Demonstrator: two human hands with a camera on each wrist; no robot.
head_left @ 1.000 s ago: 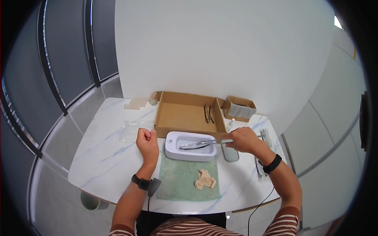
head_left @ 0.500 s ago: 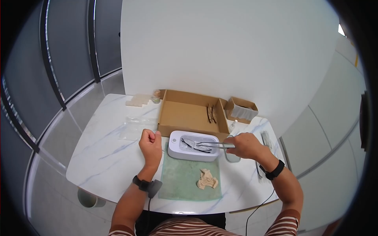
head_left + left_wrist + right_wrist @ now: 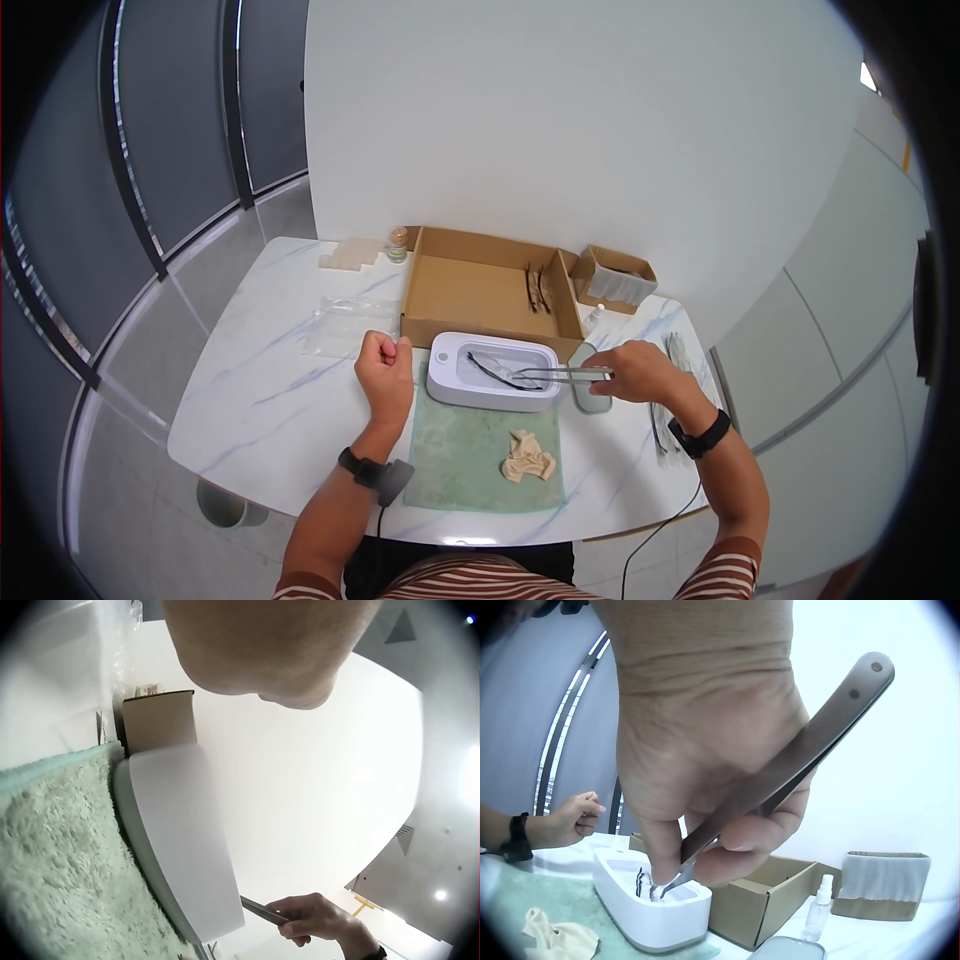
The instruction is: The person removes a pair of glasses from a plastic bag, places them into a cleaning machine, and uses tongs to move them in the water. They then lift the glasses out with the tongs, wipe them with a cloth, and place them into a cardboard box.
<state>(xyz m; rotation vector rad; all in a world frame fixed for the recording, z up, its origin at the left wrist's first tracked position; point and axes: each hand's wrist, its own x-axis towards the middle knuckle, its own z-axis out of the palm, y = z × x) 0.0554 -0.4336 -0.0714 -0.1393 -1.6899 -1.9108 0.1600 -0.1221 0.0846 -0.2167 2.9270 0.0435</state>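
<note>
A pair of dark-framed glasses (image 3: 492, 372) lies in the basin of the white cleaner (image 3: 487, 398). My right hand (image 3: 645, 373) pinches metal tweezers (image 3: 575, 375), whose tips reach into the basin at the glasses; in the right wrist view the tweezers (image 3: 791, 761) run between thumb and fingers of my right hand (image 3: 712, 750). Whether the tips grip the frame I cannot tell. My left hand (image 3: 385, 375), fingers curled and holding nothing, is raised just left of the cleaner. In the left wrist view it (image 3: 270, 649) hangs above the cleaner (image 3: 184, 832).
Behind the cleaner stands a cardboard tray (image 3: 465, 290) with glasses at its right. A smaller box (image 3: 618, 280), spray bottle (image 3: 818, 909) and grey-green case (image 3: 592, 398) are at the right. A beige cloth (image 3: 527, 457) lies on the green towel (image 3: 455, 460); plastic bags (image 3: 345, 325) lie left.
The glasses have turned and settled lower in the basin, while the right hand and tweezers shifted slightly right. The left hand has stayed curled in nearly the same place.
</note>
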